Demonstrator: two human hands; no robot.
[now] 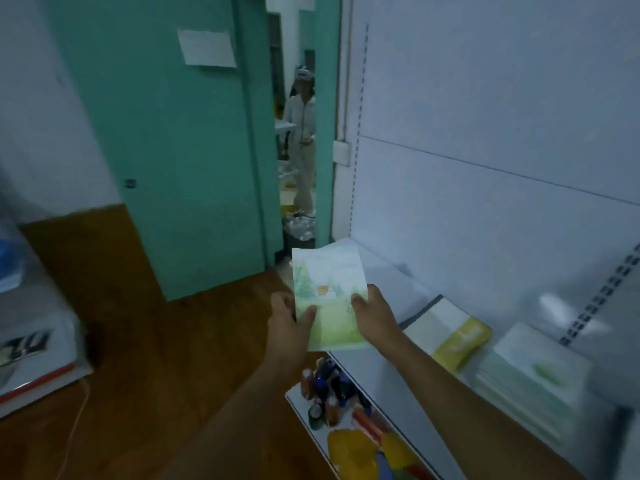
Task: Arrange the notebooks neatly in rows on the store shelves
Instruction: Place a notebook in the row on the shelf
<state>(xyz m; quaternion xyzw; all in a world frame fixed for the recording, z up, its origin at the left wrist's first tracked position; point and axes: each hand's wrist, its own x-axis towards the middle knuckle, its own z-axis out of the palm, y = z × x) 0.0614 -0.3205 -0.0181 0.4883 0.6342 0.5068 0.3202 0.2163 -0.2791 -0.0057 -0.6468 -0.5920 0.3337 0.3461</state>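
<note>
A thin notebook [329,289] with a pale green landscape cover is held upright in front of me, over the left end of the white shelf [391,271]. My left hand [291,320] grips its lower left edge, thumb on the cover. My right hand [375,315] grips its lower right edge. On the shelf to the right lie a yellow-and-white notebook stack [453,336] and a stack of pale green notebooks [530,379].
A lower shelf [304,410] holds small bottles and colourful packets. A teal door [180,150] stands open on the left, with a person in the doorway beyond. A low table with a book [34,348] is at far left, and wooden floor lies between.
</note>
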